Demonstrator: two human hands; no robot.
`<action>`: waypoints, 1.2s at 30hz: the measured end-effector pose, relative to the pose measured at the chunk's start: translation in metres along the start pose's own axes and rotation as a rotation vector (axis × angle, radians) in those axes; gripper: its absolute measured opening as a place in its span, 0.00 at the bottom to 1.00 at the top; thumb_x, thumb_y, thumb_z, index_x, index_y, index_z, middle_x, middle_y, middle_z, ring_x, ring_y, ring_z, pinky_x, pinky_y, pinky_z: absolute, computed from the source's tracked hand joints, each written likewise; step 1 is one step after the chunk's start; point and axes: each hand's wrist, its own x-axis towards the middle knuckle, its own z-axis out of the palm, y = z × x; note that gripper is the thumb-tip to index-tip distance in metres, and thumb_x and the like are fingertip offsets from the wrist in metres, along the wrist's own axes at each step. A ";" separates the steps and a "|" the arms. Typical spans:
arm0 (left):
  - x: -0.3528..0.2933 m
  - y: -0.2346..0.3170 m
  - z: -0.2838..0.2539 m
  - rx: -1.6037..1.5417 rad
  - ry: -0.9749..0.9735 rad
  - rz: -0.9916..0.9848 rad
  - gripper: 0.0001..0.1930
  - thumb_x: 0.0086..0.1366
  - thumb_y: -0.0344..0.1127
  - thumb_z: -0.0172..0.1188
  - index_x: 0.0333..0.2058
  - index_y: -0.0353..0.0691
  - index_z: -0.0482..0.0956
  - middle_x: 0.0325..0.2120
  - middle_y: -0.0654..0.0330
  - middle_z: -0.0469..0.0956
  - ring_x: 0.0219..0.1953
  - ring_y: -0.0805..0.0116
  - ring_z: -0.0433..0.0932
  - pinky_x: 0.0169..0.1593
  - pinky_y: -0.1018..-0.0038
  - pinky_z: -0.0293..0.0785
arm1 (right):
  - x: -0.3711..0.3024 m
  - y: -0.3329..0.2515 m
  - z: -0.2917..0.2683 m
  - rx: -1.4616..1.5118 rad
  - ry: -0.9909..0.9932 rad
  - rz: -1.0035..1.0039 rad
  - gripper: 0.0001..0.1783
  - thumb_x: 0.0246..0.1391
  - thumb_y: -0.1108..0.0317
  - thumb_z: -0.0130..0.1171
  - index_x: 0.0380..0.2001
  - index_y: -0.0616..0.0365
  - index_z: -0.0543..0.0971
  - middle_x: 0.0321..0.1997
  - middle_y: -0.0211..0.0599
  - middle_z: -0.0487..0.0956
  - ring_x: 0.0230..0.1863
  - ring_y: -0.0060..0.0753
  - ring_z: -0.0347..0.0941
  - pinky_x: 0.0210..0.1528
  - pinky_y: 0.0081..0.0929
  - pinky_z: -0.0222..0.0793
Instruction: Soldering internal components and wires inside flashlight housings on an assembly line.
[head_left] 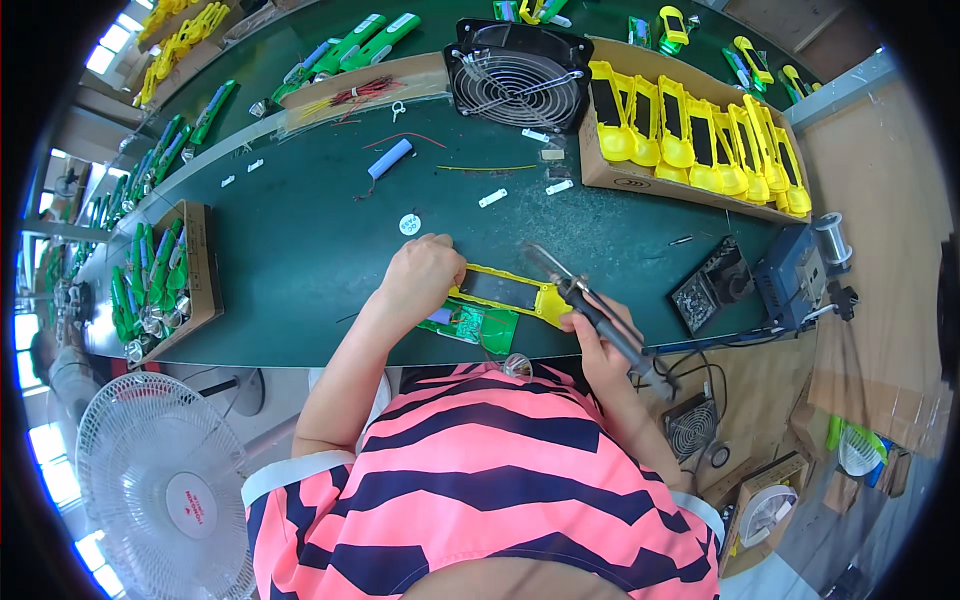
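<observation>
My left hand [428,278] is closed on the left end of a yellow plastic frame [552,302] with a dark panel in it. My right hand [605,350] grips a soldering iron [612,330], its tip pointing up and left above the frame. The fingers of that hand also touch the frame's right end. Partly beneath the frame, near the table edge, lies a green housing [498,328] with a circuit board, a blue cell [440,316] and thin wires. A clear round lamp reflector [517,366] is beside it, against my shirt.
A box of yellow frames [640,178] stands back right, beside a black fan [518,80]. At left is a box of green housings [205,270]. A soldering station [790,280] and iron stand [712,285] are at right. A loose blue cell [390,158] and wires lie ahead.
</observation>
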 end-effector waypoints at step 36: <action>-0.025 0.047 -0.003 0.044 0.260 0.353 0.09 0.40 0.28 0.59 0.26 0.40 0.77 0.27 0.62 0.70 0.33 0.65 0.69 0.39 0.70 0.64 | 0.006 0.003 -0.014 -0.376 -0.234 -0.108 0.27 0.36 0.78 0.60 0.45 0.56 0.70 0.46 0.38 0.71 0.49 0.43 0.66 0.61 0.42 0.50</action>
